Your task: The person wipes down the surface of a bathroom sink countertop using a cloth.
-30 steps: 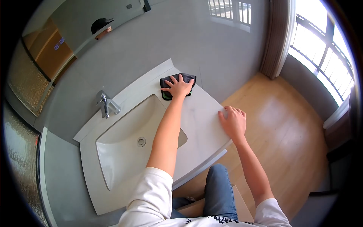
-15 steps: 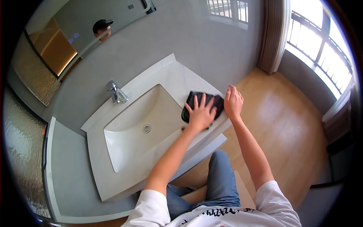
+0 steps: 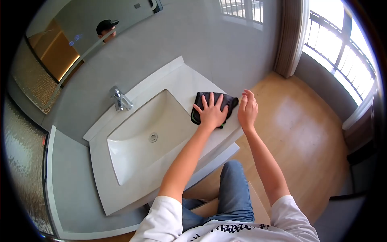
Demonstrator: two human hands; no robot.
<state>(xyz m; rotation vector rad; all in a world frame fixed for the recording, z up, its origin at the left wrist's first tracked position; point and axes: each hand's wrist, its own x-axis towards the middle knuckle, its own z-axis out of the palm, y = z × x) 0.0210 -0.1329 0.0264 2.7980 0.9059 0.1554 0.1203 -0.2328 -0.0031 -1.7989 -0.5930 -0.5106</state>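
Note:
A folded black cloth with green edging (image 3: 230, 105) lies on the right end of the white countertop (image 3: 201, 82). My left hand (image 3: 211, 114) presses flat on top of it, its fingers spread wide. Beside the counter's right edge is my right hand (image 3: 248, 111), with its fingers stretched out and pointing up and away from me. Nothing shows in that hand, though its palm side is partly hidden. The cloth's right corner comes close to it; whether they touch I cannot tell.
Left of the cloth is the white sink basin (image 3: 137, 159) with its drain (image 3: 153, 137) and a chrome faucet (image 3: 120, 99) behind it. A mirror (image 3: 133, 18) hangs on the grey wall. Wooden floor (image 3: 298, 133) lies to the right, below a curtain (image 3: 288, 40) and a railed window.
My left hand and the cloth have moved slightly up and left in the view. The cloth now looks flatter and more spread out. My right hand remains by the counter's edge.

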